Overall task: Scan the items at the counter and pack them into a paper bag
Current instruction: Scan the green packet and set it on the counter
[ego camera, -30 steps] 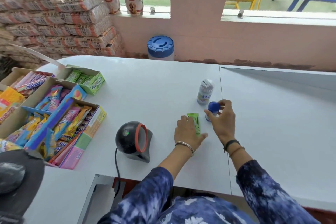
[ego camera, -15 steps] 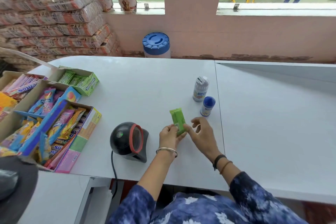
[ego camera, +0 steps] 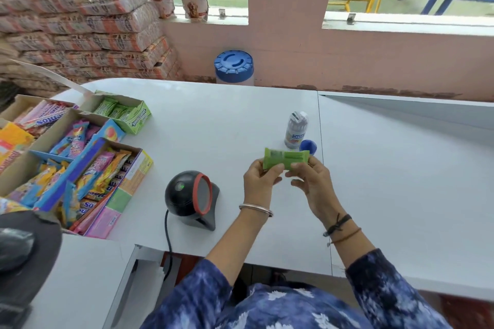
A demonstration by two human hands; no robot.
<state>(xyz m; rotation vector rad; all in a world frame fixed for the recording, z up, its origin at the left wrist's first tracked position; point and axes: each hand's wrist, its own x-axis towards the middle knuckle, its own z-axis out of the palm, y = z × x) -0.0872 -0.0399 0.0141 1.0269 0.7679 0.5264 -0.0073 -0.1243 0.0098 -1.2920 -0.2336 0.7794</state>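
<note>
A small green packet (ego camera: 285, 158) is held level above the white counter (ego camera: 213, 120), its barcode side up. My left hand (ego camera: 260, 181) pinches its left end and my right hand (ego camera: 311, 180) pinches its right end. Just behind the packet stand a small white bottle (ego camera: 295, 129) and a shorter blue-capped bottle (ego camera: 308, 146), partly hidden by the packet. The black round scanner (ego camera: 191, 196) with a red ring sits to the left of my hands, its window facing right. No paper bag is in view.
Open cardboard boxes of sweets and gum (ego camera: 66, 152) fill the counter's left side. A blue-lidded tub (ego camera: 234, 67) stands beyond the far edge, and stacked sacks (ego camera: 80, 29) lie at the back left. A dark object (ego camera: 24, 256) sits at the near left.
My right hand left the blue-capped bottle and joined my left hand on the green packet. Both hands lifted the packet off the counter and turned it level.
</note>
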